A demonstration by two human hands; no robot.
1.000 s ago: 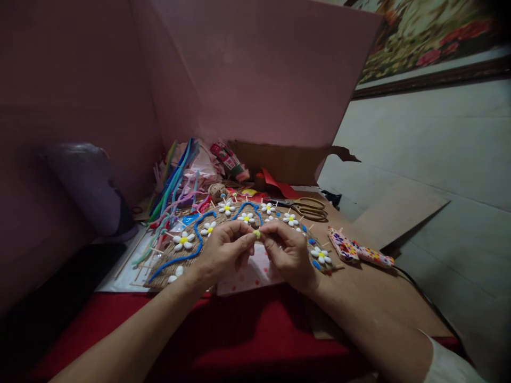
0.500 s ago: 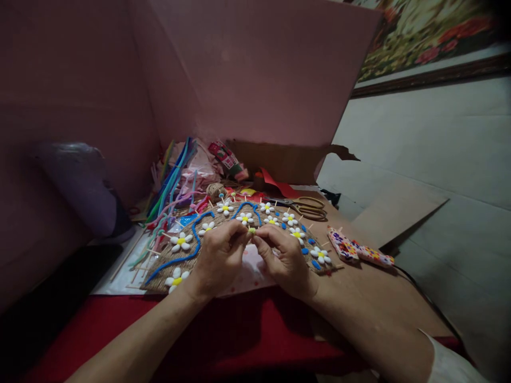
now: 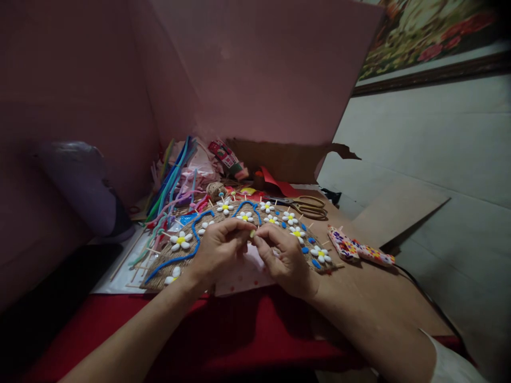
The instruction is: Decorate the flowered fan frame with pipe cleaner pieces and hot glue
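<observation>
Between my fingertips is a small pale yellow-green piece [image 3: 252, 233], too small to name. My left hand [image 3: 221, 246] pinches at its left side, and my right hand [image 3: 284, 255] pinches it from the right. Both hands are above the front of a fan-shaped twine-wrapped panel [image 3: 165, 271] with short sticks poking out round its edge. White daisies with yellow centres [image 3: 181, 241], a wavy blue cord [image 3: 175, 259] and blue oval spots [image 3: 305, 250] decorate the panel. My hands hide part of its middle.
Pipe cleaners [image 3: 170, 181] lie piled at the back left, near a twine ball [image 3: 216, 190]. Scissors [image 3: 309, 206] rest behind the panel. To the right is a flower-patterned glue gun [image 3: 359, 249] with a black cord. A pink board [image 3: 255, 69] stands behind.
The small piece has turned and shifted slightly down between my fingertips. My left hand has rolled a little, its fingers now straighter across the top; my right hand has hardly moved.
</observation>
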